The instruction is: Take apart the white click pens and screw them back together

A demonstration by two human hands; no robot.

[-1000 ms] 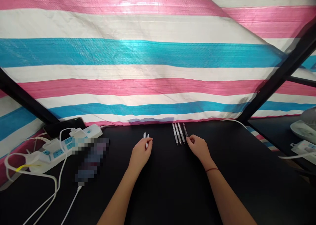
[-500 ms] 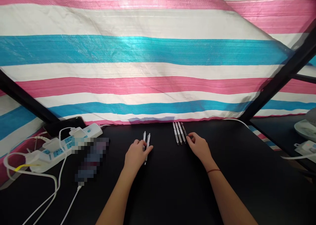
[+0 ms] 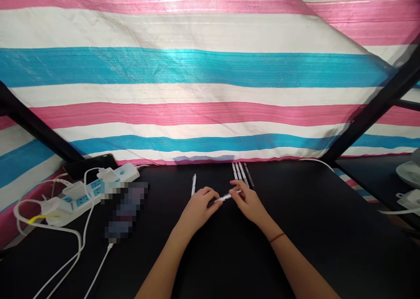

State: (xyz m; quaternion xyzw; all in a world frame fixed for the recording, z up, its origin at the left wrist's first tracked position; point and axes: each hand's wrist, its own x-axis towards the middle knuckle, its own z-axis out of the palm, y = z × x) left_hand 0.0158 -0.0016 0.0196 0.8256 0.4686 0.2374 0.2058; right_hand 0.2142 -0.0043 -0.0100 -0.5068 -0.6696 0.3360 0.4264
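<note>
Between my two hands a white pen (image 3: 225,198) lies nearly level, its ends pinched in the fingers of my left hand (image 3: 201,207) and my right hand (image 3: 248,201). Another white pen (image 3: 194,184) rests on the black table just behind my left hand, its lower end hidden. Behind my right hand is a row of white pens (image 3: 239,172) lying side by side, with a dark pen (image 3: 249,175) at the row's right end. My right fingers cover the lower ends of some of them.
On the left are a white power strip (image 3: 126,173) with plugs and cables, a blurred phone (image 3: 127,209) on a white cable, and a black device (image 3: 95,165). A striped sheet (image 3: 203,67) hangs behind the table (image 3: 223,264). Black bars slant at both sides.
My left hand has moved right with one of the two left pens. My right hand has left the dark pen, moved left and taken hold of the white pen's other end.
</note>
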